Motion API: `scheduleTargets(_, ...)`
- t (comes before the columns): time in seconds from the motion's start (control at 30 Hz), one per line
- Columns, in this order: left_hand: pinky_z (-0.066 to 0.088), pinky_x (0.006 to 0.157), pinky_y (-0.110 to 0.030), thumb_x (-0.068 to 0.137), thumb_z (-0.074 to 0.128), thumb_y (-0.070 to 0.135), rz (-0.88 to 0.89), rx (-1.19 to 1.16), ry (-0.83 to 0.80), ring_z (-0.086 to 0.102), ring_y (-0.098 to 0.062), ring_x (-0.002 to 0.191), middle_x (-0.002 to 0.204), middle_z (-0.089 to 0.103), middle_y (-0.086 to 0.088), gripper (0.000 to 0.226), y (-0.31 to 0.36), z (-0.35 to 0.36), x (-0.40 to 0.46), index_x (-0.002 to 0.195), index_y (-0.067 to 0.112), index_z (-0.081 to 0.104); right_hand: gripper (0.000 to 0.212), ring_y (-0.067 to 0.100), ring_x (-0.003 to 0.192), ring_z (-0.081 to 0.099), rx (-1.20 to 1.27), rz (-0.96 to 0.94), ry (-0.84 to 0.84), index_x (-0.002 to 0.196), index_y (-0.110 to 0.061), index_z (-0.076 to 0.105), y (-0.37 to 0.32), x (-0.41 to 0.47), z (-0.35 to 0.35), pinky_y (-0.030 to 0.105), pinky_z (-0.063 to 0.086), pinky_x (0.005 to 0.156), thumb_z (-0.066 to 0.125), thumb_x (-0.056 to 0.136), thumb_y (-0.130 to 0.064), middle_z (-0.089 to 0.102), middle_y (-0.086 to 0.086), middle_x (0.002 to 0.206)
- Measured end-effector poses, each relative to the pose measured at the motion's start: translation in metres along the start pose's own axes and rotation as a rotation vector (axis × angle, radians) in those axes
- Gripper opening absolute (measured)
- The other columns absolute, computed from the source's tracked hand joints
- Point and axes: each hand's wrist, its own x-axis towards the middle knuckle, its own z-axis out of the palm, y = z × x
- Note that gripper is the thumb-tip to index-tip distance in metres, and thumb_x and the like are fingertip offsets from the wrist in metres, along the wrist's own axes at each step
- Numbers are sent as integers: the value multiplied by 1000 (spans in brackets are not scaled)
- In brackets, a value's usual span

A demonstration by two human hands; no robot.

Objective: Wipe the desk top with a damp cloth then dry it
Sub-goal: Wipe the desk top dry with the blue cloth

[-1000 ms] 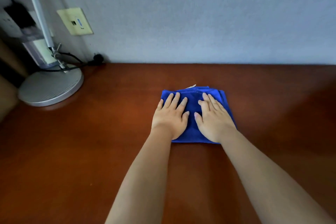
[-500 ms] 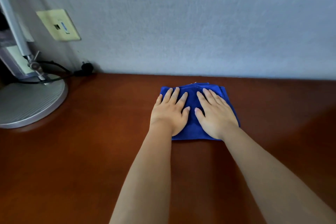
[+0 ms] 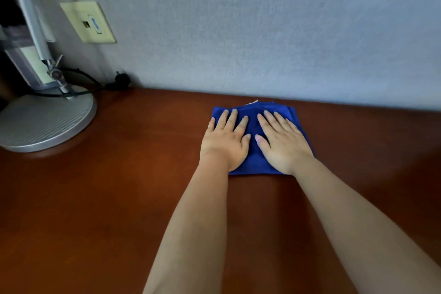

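Note:
A folded blue cloth [image 3: 253, 159] lies flat on the reddish-brown desk top [image 3: 119, 198], close to the back wall. My left hand [image 3: 225, 142] presses on the cloth's left half with straight, spread fingers. My right hand [image 3: 281, 143] presses flat on its right half, beside the left, thumbs nearly touching. Most of the cloth is hidden under both palms; its far edge and near edge show.
A silver desk lamp with a round base [image 3: 45, 122] stands at the back left, its pole rising out of view. A black cable [image 3: 95, 86] runs from it to the wall. A cream wall plate [image 3: 88, 22] sits above. The grey wall bounds the desk's far edge.
Both hands have slid the cloth away from me, closer to the back wall. The fingers stay flat on it throughout.

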Motion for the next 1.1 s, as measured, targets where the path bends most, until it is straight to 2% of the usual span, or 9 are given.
scheduleTargets(0.27, -5, 120, -40, 103, 11, 44, -3, 2, -10, -13, -18, 148, 162, -9, 0, 56, 13, 8, -74, 155, 26, 0, 58, 15, 148, -6, 6, 4, 11, 154, -20, 2, -22, -74, 9, 33, -3, 120, 17, 103, -44, -4, -1, 162)
scheduleTargets(0.63, -8, 119, -40, 103, 13, 43, -5, -13, -8, -15, -19, 148, 162, -11, -1, 56, 30, 25, -239, 155, 25, -1, 59, 14, 148, -9, 13, -9, 20, 154, -21, 1, -77, -225, 27, 33, -6, 120, 17, 102, -45, -6, -2, 161)
scheduleTargets(0.7, -8, 119, -40, 103, 13, 43, -2, -11, -7, -15, -19, 148, 162, -11, -1, 56, 30, 27, -259, 155, 26, -1, 61, 14, 148, -8, -2, -8, 12, 154, -21, 1, -86, -241, 30, 33, -6, 120, 11, 100, -48, -6, -2, 161)
scheduleTargets(0.77, -8, 119, -40, 103, 13, 43, 3, -7, -2, -15, -18, 148, 162, -11, -1, 56, 29, 27, -268, 155, 26, -1, 75, 14, 148, -7, -5, 2, 27, 154, -23, 1, -92, -250, 33, 33, -6, 119, -7, 87, -55, -5, -3, 161)
scheduleTargets(0.83, -9, 119, -40, 103, 13, 43, 4, -9, -1, -15, -18, 148, 162, -11, 0, 56, 28, 27, -269, 155, 26, -1, 85, 14, 148, -6, 2, -2, 32, 154, -24, 0, -93, -251, 34, 32, -5, 119, -16, 76, -55, -4, -3, 162)
scheduleTargets(1.0, -9, 119, -39, 103, 14, 42, 35, 1, 0, -15, -18, 148, 162, -10, 0, 56, 23, 27, -253, 155, 27, -1, 60, 14, 148, -4, 30, 12, 63, 154, -24, 5, -89, -241, 34, 32, -4, 119, 14, 100, -49, -1, -4, 162)
scheduleTargets(1.03, -8, 119, -39, 103, 14, 42, 40, 5, -1, -15, -18, 148, 162, -10, 1, 55, 21, 26, -246, 155, 28, -1, 61, 14, 148, -4, 30, 18, 65, 154, -24, 5, -88, -236, 33, 32, -4, 119, 14, 99, -50, -1, -4, 162)
scheduleTargets(1.1, -8, 120, -39, 103, 14, 42, 43, 8, 5, -14, -17, 148, 162, -10, 1, 55, 18, 25, -232, 154, 28, -2, 74, 14, 148, -4, 24, 23, 75, 154, -24, 5, -86, -224, 32, 32, -4, 119, -3, 88, -56, 0, -4, 162)
